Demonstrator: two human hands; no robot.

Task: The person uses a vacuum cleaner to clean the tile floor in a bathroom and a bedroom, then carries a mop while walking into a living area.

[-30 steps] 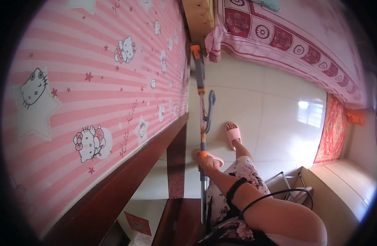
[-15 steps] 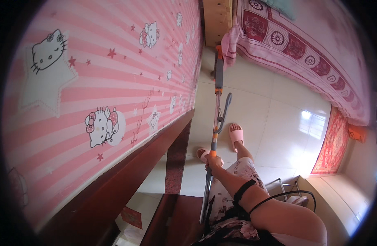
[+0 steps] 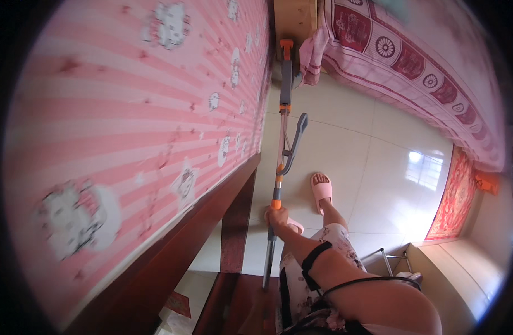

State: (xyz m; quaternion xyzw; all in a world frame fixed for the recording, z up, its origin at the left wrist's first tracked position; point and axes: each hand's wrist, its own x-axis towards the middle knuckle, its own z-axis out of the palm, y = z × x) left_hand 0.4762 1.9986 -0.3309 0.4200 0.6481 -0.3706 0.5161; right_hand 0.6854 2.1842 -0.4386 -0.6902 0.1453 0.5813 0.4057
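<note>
My right hand [image 3: 277,218] is wrapped round the pole of a squeeze mop [image 3: 286,81], just below an orange collar. The mop has a long grey and orange head section and a looped grey lever [image 3: 298,137] on the pole's right side. Its far end reaches the gap between the pink wall and the bed, beside the wooden bed end [image 3: 295,22]. Below my hand, the bare metal pole runs down over a dark red wooden seat [image 3: 239,301]. My left hand is out of view.
Pink patterned wall [image 3: 128,111] on the left, with a dark wooden rail [image 3: 172,240] along it. A bed with a pink cover [image 3: 413,84] stands far right. Pale floor tiles [image 3: 357,145], a red mat [image 3: 449,195] and a metal frame [image 3: 387,259] lie right of my pink slippers [image 3: 321,190].
The mop has moved forward and slightly left, its far end deeper into the gap by the bed. My right hand keeps its hold. My left slipper shows farther right, partly behind my arm.
</note>
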